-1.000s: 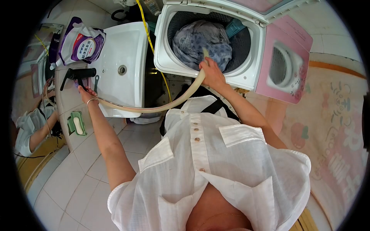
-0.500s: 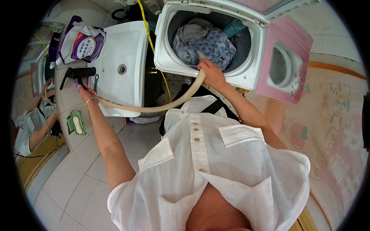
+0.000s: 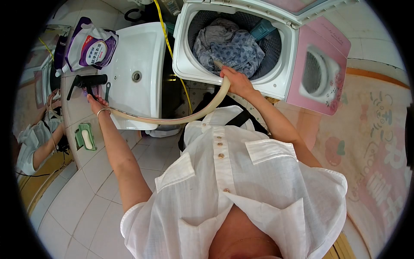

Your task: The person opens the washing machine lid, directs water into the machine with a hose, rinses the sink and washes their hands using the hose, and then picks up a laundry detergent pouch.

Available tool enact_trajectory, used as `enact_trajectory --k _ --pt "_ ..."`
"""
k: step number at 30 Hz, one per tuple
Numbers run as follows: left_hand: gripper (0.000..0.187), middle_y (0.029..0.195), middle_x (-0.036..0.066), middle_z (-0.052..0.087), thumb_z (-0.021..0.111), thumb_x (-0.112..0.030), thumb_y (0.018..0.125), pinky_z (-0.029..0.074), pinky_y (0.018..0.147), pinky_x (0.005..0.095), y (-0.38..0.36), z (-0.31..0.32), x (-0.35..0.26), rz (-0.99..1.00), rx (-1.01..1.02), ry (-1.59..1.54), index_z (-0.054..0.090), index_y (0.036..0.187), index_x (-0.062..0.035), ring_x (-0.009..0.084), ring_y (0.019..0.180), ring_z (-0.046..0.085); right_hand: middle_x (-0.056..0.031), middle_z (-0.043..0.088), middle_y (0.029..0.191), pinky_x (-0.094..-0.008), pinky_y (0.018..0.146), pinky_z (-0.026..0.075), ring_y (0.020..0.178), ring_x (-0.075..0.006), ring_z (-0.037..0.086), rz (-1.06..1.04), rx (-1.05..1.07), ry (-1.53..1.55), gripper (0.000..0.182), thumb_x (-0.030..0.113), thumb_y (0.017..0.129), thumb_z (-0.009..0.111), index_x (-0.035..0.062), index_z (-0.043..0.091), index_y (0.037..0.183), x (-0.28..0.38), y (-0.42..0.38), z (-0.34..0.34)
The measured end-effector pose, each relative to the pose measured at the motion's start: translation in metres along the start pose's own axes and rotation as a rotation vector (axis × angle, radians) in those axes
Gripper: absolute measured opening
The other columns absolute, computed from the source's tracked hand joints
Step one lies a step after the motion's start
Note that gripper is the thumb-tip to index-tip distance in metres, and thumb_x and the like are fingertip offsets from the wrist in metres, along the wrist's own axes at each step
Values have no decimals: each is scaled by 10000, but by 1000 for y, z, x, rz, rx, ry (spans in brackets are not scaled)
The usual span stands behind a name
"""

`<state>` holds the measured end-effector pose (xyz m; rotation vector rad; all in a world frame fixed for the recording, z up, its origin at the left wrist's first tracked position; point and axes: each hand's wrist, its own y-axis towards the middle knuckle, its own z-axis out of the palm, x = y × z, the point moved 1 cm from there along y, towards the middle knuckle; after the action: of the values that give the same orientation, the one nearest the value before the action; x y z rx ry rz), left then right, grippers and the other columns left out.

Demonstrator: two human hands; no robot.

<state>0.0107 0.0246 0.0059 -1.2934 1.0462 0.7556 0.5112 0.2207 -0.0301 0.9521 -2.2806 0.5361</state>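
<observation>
My right hand (image 3: 236,81) grips the end of a beige hose (image 3: 181,118) at the front rim of the open top-loading washing machine (image 3: 185,60). The hose tip points into the drum, where grey and blue patterned clothes (image 3: 228,43) lie. The hose runs left across the white sink (image 3: 138,52) to the black tap (image 3: 88,81). My left hand (image 3: 95,101) rests by that tap, fingers closed around the hose's other end or the tap base; which one is unclear.
A purple detergent refill bag (image 3: 91,45) lies at the sink's left. A green soap dish (image 3: 86,138) sits on the tiled ledge. A yellow cord (image 3: 170,47) hangs between sink and washer. The pink washer lid (image 3: 321,69) stands open. A mirror at left reflects me.
My right hand has drawn the hose tip back slightly toward the drum's front rim. The clothes in the drum have shifted. My left hand stays at the tap.
</observation>
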Motion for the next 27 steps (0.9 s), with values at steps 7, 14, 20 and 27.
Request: enact_trajectory --k 7,14,20,27 --pt "435 509 -27 383 507 -530 834 281 391 240 6 -3 4 6 10 -25 458 676 -128 99 426 351 -109 483 1238 -416 761 466 938 -377 553 33 56 24 342 128 699 642 130 462 989 -1 1 0" --pt "438 507 -25 382 506 -539 832 280 389 242 7 -2 4 8 5 -20 464 681 -131 100 423 348 -134 376 1342 -389 879 423 1075 -363 494 -55 2 33 512 96 652 688 117 439 1098 2 2 -2" --pt "443 512 -21 388 506 -539 832 282 388 243 0 0 0 12 -7 8 469 684 -123 105 421 346 -175 382 1320 -413 864 427 1079 -395 480 -100 -58 30 486 111 655 688 104 439 1071 1 2 -1" --pt "442 513 -20 388 499 -533 840 286 385 242 3 -1 2 -7 -17 -6 464 681 -123 104 420 348 -182 396 1304 -418 892 420 1074 -403 486 -46 -40 -31 478 175 653 697 118 448 1058 -1 3 1"
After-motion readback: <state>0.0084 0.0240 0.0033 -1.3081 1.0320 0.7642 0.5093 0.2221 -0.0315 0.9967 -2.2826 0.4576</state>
